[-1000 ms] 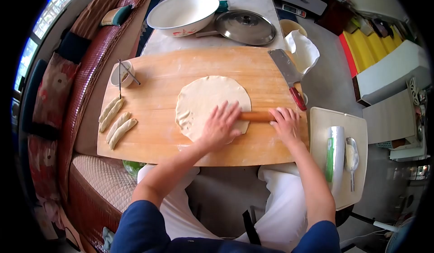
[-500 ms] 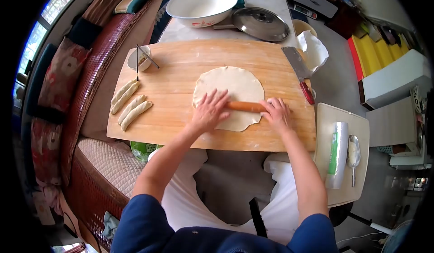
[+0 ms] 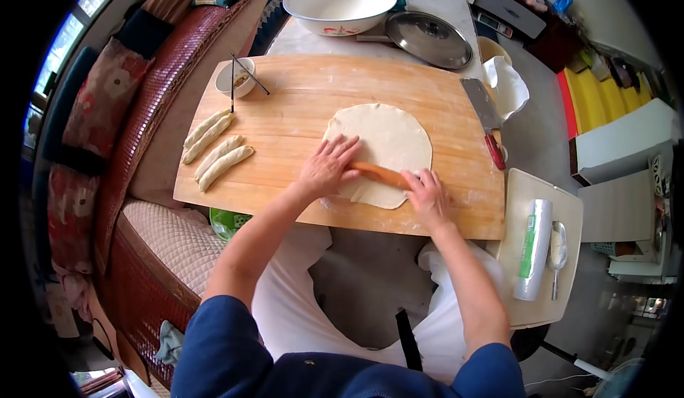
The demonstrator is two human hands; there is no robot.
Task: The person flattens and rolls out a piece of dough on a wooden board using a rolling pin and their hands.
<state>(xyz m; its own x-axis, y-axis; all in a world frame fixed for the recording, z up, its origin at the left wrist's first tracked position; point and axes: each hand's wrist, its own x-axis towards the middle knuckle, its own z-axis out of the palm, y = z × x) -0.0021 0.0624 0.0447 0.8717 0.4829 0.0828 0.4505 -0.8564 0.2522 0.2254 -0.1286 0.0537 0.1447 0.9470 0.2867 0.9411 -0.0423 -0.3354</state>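
A round, flat sheet of pale dough (image 3: 385, 134) lies on the wooden board (image 3: 299, 99). Across its lower part rests a wooden rolling pin (image 3: 381, 174), tilted down to the right. My left hand (image 3: 330, 163) is on the pin's left end, over the dough's left edge. The pin's right end is under my right hand (image 3: 427, 196), at the dough's lower right edge. Several long dough pieces (image 3: 226, 166) lie at the board's left. Behind them a small bowl (image 3: 236, 79) has dark chopsticks (image 3: 232, 85) across it.
A cleaver (image 3: 484, 117) lies along the board's right edge. Behind the board are a large white basin (image 3: 339, 3) and a metal lid (image 3: 429, 38). At the right, a tray (image 3: 526, 248) holds a plastic wrap roll (image 3: 534, 248) and a scoop (image 3: 558, 248).
The view has shifted, so the board appears farther right. The pin has gone from nearly level to tilted, both hands still on it. The dough's near edge now shows below the pin.
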